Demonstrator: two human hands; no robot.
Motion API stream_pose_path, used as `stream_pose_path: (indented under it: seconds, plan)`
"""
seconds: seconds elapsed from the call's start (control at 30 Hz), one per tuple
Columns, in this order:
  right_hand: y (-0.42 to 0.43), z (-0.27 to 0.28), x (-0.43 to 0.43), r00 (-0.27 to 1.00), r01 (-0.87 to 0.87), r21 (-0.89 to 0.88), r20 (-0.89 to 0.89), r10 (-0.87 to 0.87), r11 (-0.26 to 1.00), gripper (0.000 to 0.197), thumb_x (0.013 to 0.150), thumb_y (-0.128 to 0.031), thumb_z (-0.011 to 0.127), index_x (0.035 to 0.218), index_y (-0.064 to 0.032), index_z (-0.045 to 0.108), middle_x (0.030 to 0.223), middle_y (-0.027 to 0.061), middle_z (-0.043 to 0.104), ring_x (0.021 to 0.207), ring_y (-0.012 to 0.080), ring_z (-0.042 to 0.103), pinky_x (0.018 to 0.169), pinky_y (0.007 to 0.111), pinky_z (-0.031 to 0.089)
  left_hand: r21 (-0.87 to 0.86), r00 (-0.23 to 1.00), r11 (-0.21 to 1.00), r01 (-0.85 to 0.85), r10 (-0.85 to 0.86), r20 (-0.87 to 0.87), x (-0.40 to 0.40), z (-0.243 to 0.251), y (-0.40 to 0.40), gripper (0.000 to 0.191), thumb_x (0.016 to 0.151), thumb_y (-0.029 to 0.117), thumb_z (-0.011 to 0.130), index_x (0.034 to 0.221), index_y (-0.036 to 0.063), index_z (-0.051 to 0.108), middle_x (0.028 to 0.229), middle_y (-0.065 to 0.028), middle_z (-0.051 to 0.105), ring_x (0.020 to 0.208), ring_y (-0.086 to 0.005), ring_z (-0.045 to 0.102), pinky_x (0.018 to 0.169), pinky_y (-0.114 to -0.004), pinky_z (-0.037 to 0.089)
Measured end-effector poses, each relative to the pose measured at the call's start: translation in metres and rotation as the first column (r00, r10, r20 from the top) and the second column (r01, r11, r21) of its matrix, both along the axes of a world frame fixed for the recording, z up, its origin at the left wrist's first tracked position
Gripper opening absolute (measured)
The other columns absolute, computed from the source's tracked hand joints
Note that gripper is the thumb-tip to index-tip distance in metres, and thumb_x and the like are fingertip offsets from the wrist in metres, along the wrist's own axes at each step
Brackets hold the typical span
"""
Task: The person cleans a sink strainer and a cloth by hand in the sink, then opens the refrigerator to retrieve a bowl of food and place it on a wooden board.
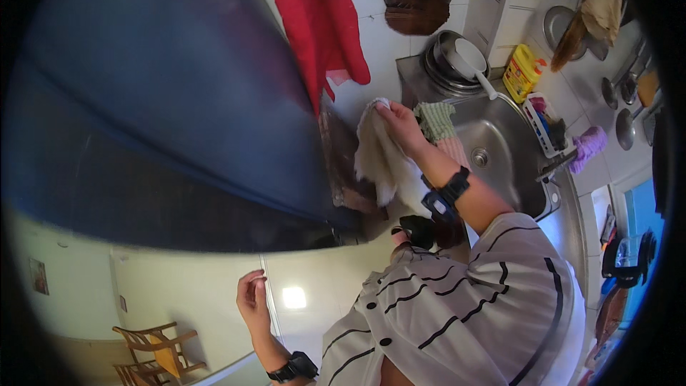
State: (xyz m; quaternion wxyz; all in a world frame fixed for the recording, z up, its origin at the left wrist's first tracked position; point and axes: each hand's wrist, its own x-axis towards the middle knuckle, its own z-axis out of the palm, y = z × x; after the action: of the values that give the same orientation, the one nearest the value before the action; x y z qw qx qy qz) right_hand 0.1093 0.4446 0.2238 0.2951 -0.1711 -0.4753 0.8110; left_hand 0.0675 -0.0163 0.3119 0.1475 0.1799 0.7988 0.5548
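My right hand (403, 127) pinches the upper edge of a cream-white cloth (381, 163), which hangs down in folds beside the sink. Just behind that hand, a green and pink knitted cloth (437, 119) drapes over the near rim of the stainless-steel sink (506, 171). The sink's drain is visible, partly behind my right forearm. My left hand (252, 299) is raised over the light floor at lower left, away from the counter. Its fingers are loosely curled, and I see nothing held in it.
A large dark blue panel (177, 91) fills the left side. A red apron-like cloth (327, 27) hangs beside it. Stacked metal basins (442, 72) with a white ladle (471, 56), a yellow detergent bottle (519, 75) and a white basket (537, 126) surround the sink. Wooden chairs (161, 348) stand lower left.
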Motion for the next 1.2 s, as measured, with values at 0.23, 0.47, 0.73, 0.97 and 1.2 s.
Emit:
stream_pose_path:
  seconds: [0.23, 0.47, 0.73, 0.97, 1.2]
  plan:
    - [0.202, -0.009, -0.124, 0.716, 0.014, 0.638, 0.531, -0.453, 0.77, 0.042, 0.084, -0.034, 0.063, 0.103, 0.0032, 0.06, 0.09, 0.0178, 0.065, 0.085, 0.0265, 0.063, 0.076, 0.032, 0.047, -0.074, 0.915, 0.929, -0.362, 0.339, -0.22, -0.032, 0.006, 0.039, 0.041, 0.083, 0.002, 0.059, 0.121, -0.0039, 0.046, 0.108, -0.0086, 0.057, 0.096, -0.0165, 0.053, 0.089, -0.03, 0.041]
    - [0.363, 0.0, -0.237, 0.599, 0.019, 0.863, 0.394, -0.697, 0.504, 0.042, 0.085, -0.041, 0.052, 0.104, -0.005, 0.06, 0.1, 0.0216, 0.062, 0.096, 0.0375, 0.058, 0.082, 0.044, 0.046, -0.258, 0.827, 0.787, -0.561, 0.521, -0.21, -0.063, -0.002, 0.094, 0.04, 0.083, 0.004, 0.06, 0.12, -0.0037, 0.046, 0.108, -0.009, 0.057, 0.096, -0.0168, 0.053, 0.089, -0.03, 0.041]
    - [0.448, -0.096, -0.268, 0.589, 0.123, 0.712, 0.508, -0.628, 0.691, 0.061, 0.082, -0.053, 0.051, 0.081, 0.0066, 0.064, 0.095, 0.0287, 0.061, 0.094, 0.0406, 0.058, 0.083, 0.043, 0.046, -0.365, 0.777, 0.696, -0.619, 0.61, -0.155, -0.077, -0.009, 0.108, 0.039, 0.083, 0.005, 0.06, 0.119, -0.0035, 0.047, 0.107, -0.0094, 0.057, 0.096, -0.0172, 0.054, 0.089, -0.03, 0.041]
    - [0.387, -0.164, -0.235, 0.523, 0.069, 0.694, 0.586, -0.618, 0.716, 0.054, 0.079, -0.045, 0.06, 0.101, 0.004, 0.061, 0.099, 0.0256, 0.061, 0.094, 0.0377, 0.059, 0.085, 0.042, 0.045, -0.358, 0.789, 0.71, -0.606, 0.596, -0.151, -0.071, -0.009, 0.088, 0.039, 0.083, 0.006, 0.061, 0.118, -0.0033, 0.048, 0.107, -0.0097, 0.057, 0.096, -0.0175, 0.054, 0.09, -0.03, 0.041]
    - [0.2, -0.189, -0.138, 0.651, -0.033, 0.756, 0.512, -0.56, 0.654, 0.053, 0.078, -0.029, 0.067, 0.12, -0.0044, 0.046, 0.119, 0.0204, 0.047, 0.107, 0.035, 0.049, 0.088, 0.042, 0.043, -0.24, 0.869, 0.836, -0.494, 0.463, -0.177, -0.059, -0.003, 0.042, 0.038, 0.083, 0.007, 0.062, 0.117, -0.0031, 0.048, 0.107, -0.0101, 0.058, 0.096, -0.0178, 0.054, 0.09, -0.031, 0.041]
